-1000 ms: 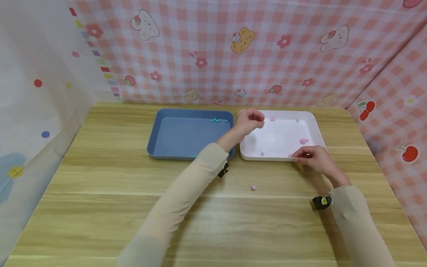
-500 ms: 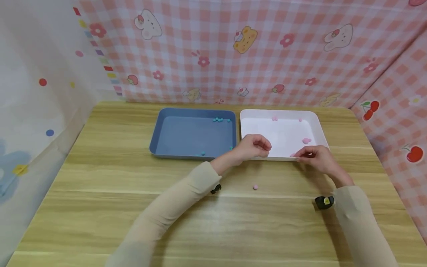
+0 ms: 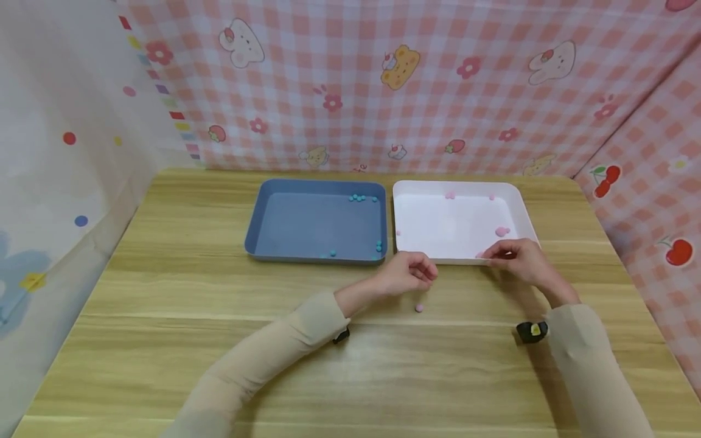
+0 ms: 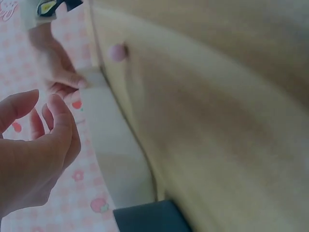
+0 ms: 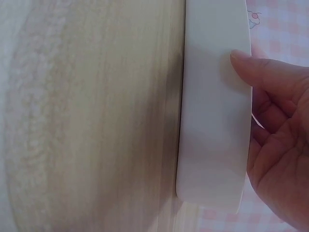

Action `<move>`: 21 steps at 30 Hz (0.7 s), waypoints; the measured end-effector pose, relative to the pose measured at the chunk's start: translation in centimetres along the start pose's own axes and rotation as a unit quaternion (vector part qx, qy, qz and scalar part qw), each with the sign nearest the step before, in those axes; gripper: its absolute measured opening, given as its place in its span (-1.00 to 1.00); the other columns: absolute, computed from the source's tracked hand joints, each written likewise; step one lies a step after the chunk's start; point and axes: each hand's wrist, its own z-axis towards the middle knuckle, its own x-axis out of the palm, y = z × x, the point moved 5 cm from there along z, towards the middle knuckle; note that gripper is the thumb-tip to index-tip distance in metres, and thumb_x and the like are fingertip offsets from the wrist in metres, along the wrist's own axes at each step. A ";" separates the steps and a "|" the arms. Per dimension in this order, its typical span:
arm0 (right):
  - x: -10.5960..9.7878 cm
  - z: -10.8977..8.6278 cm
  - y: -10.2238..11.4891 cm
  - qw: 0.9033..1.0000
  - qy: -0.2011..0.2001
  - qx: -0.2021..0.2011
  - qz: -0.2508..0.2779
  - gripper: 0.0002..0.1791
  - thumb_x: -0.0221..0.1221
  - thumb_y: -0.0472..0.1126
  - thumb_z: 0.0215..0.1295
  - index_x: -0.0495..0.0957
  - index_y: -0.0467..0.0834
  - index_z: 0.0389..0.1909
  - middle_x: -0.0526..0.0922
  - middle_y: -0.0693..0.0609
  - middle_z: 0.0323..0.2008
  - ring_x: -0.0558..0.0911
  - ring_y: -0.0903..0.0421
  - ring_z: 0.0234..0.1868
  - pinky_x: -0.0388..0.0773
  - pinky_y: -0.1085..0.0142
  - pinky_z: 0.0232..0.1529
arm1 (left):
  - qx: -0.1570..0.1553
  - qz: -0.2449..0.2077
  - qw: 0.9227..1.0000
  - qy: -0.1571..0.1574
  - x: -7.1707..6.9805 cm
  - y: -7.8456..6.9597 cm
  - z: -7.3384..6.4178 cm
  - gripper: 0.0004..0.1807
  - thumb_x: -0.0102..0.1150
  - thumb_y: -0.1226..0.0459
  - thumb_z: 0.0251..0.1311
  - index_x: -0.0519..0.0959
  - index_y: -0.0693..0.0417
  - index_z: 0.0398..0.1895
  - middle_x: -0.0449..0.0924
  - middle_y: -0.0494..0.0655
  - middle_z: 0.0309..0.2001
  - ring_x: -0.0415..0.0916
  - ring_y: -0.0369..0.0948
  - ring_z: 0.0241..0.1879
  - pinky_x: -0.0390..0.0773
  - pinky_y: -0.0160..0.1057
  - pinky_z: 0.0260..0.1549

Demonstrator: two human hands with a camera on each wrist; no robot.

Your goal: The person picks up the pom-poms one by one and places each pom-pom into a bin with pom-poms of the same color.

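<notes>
My left hand [image 3: 406,274] hovers over the table in front of the white tray [image 3: 438,222], its fingers loosely curved. Thumb and index stand apart with nothing between them in the left wrist view. A small pink ball [image 3: 418,308] lies on the wood just below that hand. My right hand [image 3: 517,261] grips the front rim of the white tray near its right corner. In the right wrist view the thumb [image 5: 248,65] presses on the outer wall, and the other fingers are behind the rim. Several pink balls [image 3: 502,232] lie scattered inside this tray.
A blue tray [image 3: 312,222] stands to the left, close beside the white one. Several teal balls [image 3: 357,198] sit in it, along the back right and the front wall. A pink checked curtain [image 3: 350,91] hangs behind the wooden table [image 3: 164,292].
My left hand has come back from over the white tray's rear left to the table in front of it. A pink ball shows at that tray's left side. The right hand keeps its grip.
</notes>
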 end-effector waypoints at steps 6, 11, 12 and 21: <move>0.0 0.1 0.0 1.000 0.007 0.008 0.003 -0.94 0.29 -0.49 0.05 0.65 -0.34 -0.42 0.66 -0.06 -0.49 0.48 0.38 -0.48 0.44 0.53 -0.47 | -0.017 -0.003 1.000 0.015 1.0 1.5 -0.4 -0.77 0.09 0.69 -0.06 0.52 0.45 -0.27 0.57 0.19 -0.29 0.48 -0.30 -0.41 0.54 -0.41 -0.40; -0.1 0.1 0.0 1.000 0.010 0.011 0.003 -0.94 0.29 -0.46 0.07 0.65 -0.34 -0.40 0.67 -0.07 -0.48 0.48 0.37 -0.48 0.43 0.52 -0.48 | -0.027 0.006 1.000 0.007 1.4 2.0 -0.5 -0.76 0.11 0.70 -0.11 0.54 0.42 -0.32 0.58 0.18 -0.34 0.47 -0.31 -0.46 0.53 -0.41 -0.50; -0.1 0.1 0.0 1.000 0.010 0.012 0.002 -0.94 0.29 -0.46 0.07 0.65 -0.34 -0.40 0.66 -0.05 -0.48 0.48 0.37 -0.48 0.43 0.52 -0.48 | -0.024 0.014 1.000 0.007 1.5 2.0 -0.5 -0.76 0.12 0.70 -0.12 0.55 0.42 -0.32 0.59 0.19 -0.33 0.48 -0.31 -0.45 0.53 -0.42 -0.49; 0.0 0.0 0.0 1.000 0.010 0.017 -0.007 -0.93 0.27 -0.50 0.07 0.65 -0.33 -0.40 0.66 0.02 -0.50 0.47 0.36 -0.48 0.42 0.51 -0.49 | 0.000 0.147 0.988 0.048 2.5 1.8 -0.2 -0.69 0.12 0.70 -0.20 0.57 0.32 -0.33 0.56 0.02 -0.40 0.38 -0.35 -0.44 0.38 -0.53 -0.46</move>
